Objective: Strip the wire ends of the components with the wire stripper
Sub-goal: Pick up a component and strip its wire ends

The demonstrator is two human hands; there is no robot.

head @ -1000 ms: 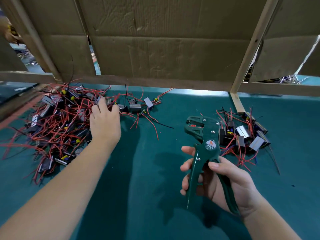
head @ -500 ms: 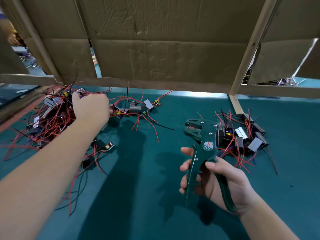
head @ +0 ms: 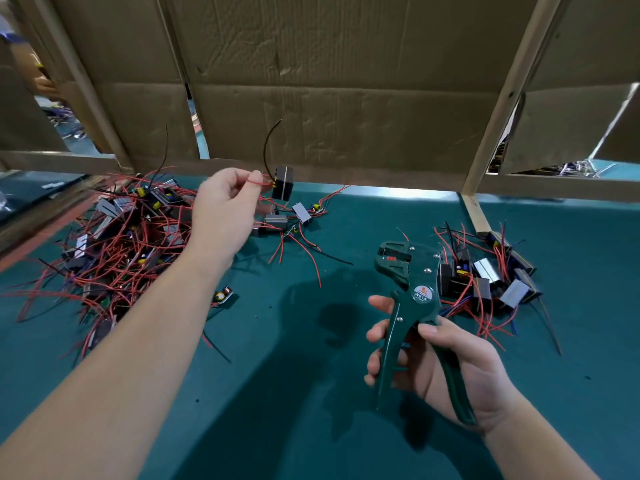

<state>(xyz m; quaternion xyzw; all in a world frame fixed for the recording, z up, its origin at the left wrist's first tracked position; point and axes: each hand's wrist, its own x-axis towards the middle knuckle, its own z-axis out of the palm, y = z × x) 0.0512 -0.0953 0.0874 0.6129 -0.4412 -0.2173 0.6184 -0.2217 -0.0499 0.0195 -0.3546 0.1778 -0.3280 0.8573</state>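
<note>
My left hand (head: 224,206) is raised above the table and pinches the red wire of a small black component (head: 282,183), which hangs just right of my fingertips with a black wire curling upward. My right hand (head: 446,367) grips the handles of a green wire stripper (head: 412,299), jaws pointing up and left, about a hand's width right of the component. A big tangled pile of components with red wires (head: 114,244) lies at the left. A smaller pile (head: 485,282) lies at the right behind the stripper.
The table has a green mat (head: 294,393). A cardboard wall (head: 329,88) on a wooden frame (head: 498,109) closes the back. A few loose components (head: 301,213) lie near the back middle, and one component (head: 224,295) lies beside my left forearm.
My left hand has left the big pile and risen to the right, lifting one component by its red wire. The right hand with the stripper has hardly moved.
</note>
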